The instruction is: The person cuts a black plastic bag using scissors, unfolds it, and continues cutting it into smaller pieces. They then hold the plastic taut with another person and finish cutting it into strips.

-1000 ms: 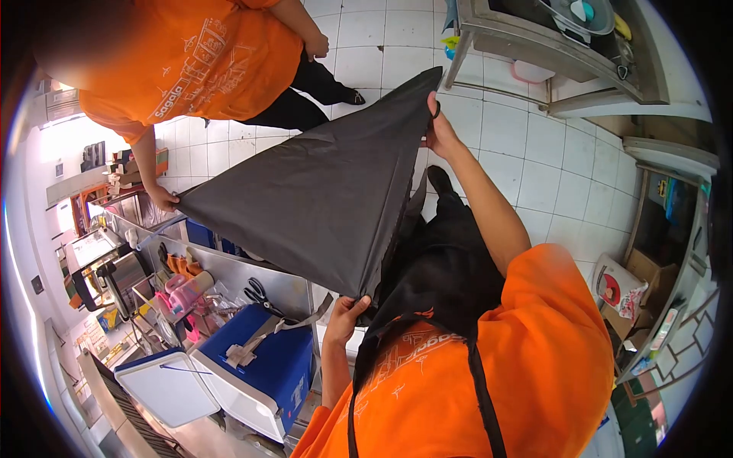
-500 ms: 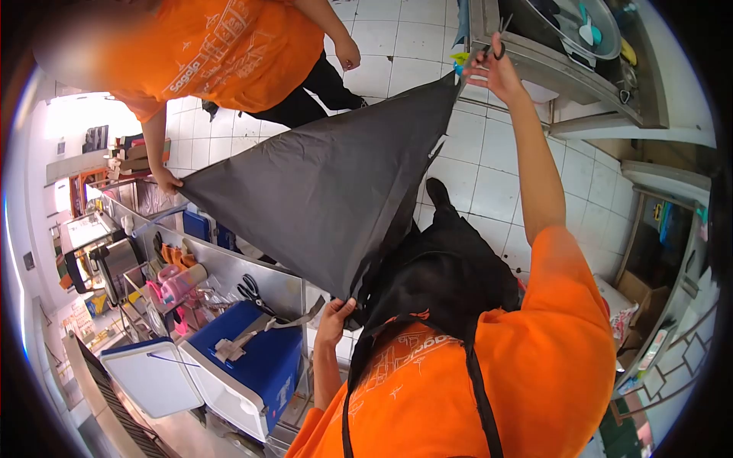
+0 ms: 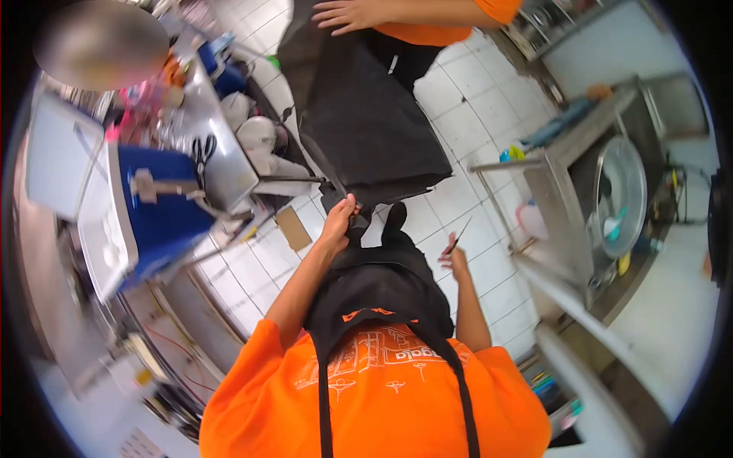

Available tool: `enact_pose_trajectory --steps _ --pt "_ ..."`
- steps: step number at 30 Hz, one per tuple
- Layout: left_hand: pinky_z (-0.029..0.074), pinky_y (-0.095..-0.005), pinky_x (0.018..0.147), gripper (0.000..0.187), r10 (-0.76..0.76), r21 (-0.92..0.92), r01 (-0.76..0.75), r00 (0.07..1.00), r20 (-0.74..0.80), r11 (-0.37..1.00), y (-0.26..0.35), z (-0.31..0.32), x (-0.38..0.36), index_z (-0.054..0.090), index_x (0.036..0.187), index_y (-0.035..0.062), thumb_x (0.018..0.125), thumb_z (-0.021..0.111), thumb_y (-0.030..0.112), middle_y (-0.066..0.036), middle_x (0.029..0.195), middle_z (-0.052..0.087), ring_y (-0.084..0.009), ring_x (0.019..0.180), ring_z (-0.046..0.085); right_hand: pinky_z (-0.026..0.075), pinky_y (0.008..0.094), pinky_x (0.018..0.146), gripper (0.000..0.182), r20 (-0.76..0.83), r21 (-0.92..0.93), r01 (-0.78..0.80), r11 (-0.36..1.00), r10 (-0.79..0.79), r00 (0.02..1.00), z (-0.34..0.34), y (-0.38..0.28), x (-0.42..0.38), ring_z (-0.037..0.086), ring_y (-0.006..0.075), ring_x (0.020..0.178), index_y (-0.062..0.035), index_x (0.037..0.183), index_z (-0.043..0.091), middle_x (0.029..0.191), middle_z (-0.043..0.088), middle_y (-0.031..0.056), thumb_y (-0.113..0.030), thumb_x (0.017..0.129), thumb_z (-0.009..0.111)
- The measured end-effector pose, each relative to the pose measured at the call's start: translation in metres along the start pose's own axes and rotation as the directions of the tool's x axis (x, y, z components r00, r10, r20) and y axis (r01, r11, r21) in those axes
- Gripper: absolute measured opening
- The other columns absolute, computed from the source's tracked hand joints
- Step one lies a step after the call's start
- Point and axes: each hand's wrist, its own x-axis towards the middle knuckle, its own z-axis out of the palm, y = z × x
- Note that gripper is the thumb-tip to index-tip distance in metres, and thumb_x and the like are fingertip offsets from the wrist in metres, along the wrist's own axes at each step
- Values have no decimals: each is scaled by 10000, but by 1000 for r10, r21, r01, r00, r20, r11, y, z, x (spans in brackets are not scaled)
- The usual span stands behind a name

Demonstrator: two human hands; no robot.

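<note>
A large black sheet (image 3: 370,126), of cloth or plastic, hangs in front of me above the floor. My left hand (image 3: 340,221) grips its near corner with closed fingers. In my right hand (image 3: 456,262), held off to the right and apart from the sheet, is a pair of scissors (image 3: 458,238), blades pointing up and away from me. The fingers partly hide the scissors' handles. Another person's hand (image 3: 347,15) lies spread against the far part of the sheet.
At left, a blue cooler (image 3: 164,206) with its white lid (image 3: 65,156) raised stands beside a metal table (image 3: 221,172) bearing black-handled scissors (image 3: 203,156). To the right is a steel counter (image 3: 569,206) with a round metal basin (image 3: 620,191). White tiles (image 3: 489,282) cover the floor.
The sheet has gone from a wide stretched triangle to a narrower, folded hang. My right hand has dropped from the counter side toward my body with the scissors. The other person has shifted rightward in view.
</note>
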Motion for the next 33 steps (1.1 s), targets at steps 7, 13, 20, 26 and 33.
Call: enact_pose_trajectory --steps 7,13,20,26,33 --pt "392 -233 712 408 -21 -121 15 999 -49 993 -46 -22 0 623 815 96 931 626 488 33 756 528 -80 725 476 494 401 650 885 99 -517 -54 854 123 987 -4 9 12 636 231 745 -55 792 591 767 606 75 -923 630 539" --pt "412 -243 668 302 35 -60 -44 987 -154 997 -74 -79 -24 638 795 68 929 646 338 15 740 564 -85 712 506 490 389 601 873 174 -648 163 744 -63 983 36 -40 36 648 241 690 -46 835 612 764 607 83 -895 635 580" --pt "400 -233 735 252 -41 -68 35 994 -98 997 -118 -158 -76 673 850 98 937 630 330 30 779 583 -81 764 504 492 370 613 832 197 -667 269 694 -184 963 127 -74 -26 660 228 702 -24 856 606 772 608 84 -840 696 594" --pt "383 -226 694 287 111 -179 -150 971 -210 972 -95 -211 -145 668 806 69 944 610 313 21 773 558 -87 722 478 508 345 691 602 249 -693 632 348 -707 662 217 -49 -117 663 225 785 3 963 575 930 655 128 -576 837 687" --pt "447 -258 766 187 483 -511 -554 830 -278 658 17 -292 -312 624 961 84 955 612 271 32 868 571 -73 840 547 429 340 944 522 931 -37 946 323 -332 150 398 -60 -284 575 214 1001 -37 1109 451 1039 619 108 -256 795 806"
